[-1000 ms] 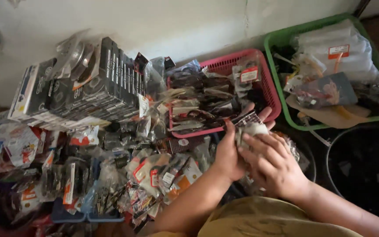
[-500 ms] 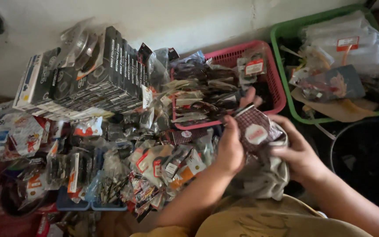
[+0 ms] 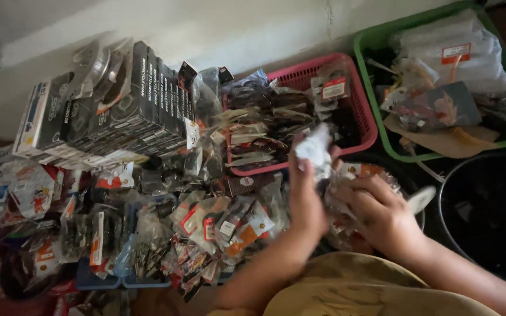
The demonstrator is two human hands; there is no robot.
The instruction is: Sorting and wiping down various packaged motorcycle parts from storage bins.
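Your left hand point(image 3: 307, 202) is clamped on a crumpled clear plastic packet point(image 3: 315, 149), lifted just in front of the pink basket point(image 3: 363, 117). Your right hand point(image 3: 382, 213) is closed on a bunch of similar packets point(image 3: 358, 172) just beside it. You look to be mid-sort; the next move needs a firm grip on the slippery plastic.

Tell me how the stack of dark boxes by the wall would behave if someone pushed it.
The stack of dark boxes would likely feel stiff and fairly heavy: the cartons look rigid and tightly packed. It sits tilted on loose plastic packets, so it would probably slide or tip rather than shift cleanly. Single boxes might slip out.
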